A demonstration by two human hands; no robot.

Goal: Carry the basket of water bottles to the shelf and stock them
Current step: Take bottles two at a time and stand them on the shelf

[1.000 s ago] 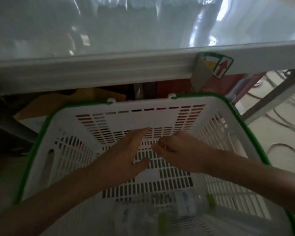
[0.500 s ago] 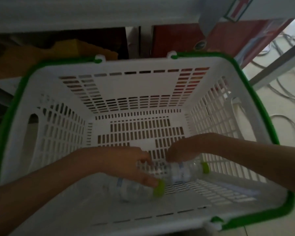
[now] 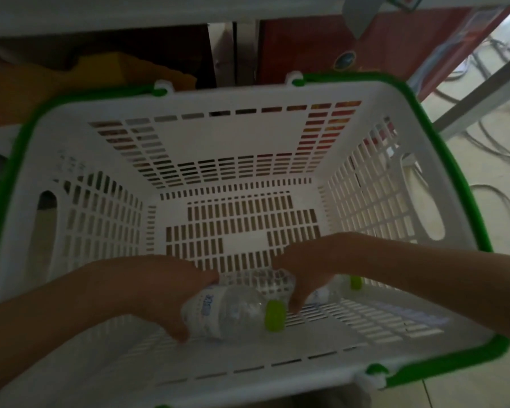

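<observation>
Left hand point(image 3: 171, 293): reaches down into the basket near its near wall, fingers and thumb curled round the body of a bottle and gripping it.
Left bottle point(image 3: 230, 312): clear plastic, lying on its side low in the basket, printed label at the end inside the hand, green cap point(image 3: 274, 315) pointing right; whether it rests on the floor of the basket or is lifted just clear, I cannot tell.
Right hand point(image 3: 302, 267): comes in from the right, fingers bent down over a second bottle and closed on its middle.
Right bottle point(image 3: 321, 291): clear, also on its side, partly hidden under the hand, its green cap point(image 3: 355, 281) at the far right end; it lies just beyond the left bottle.
Basket point(image 3: 248, 134): white slotted plastic with a green rim, both handles folded down along the edge; the two bottles are the only goods seen in it, at the near end.
Shelf point(image 3: 130, 13): pale edge across the top of the view, just beyond the basket's far wall.
Under the shelf: a yellow object point(image 3: 106, 69) at left, a red box point(image 3: 321, 45) at right.
Floor point(image 3: 507, 184): pale tiles at right, with dark cables point(image 3: 489, 134) trailing over them.
</observation>
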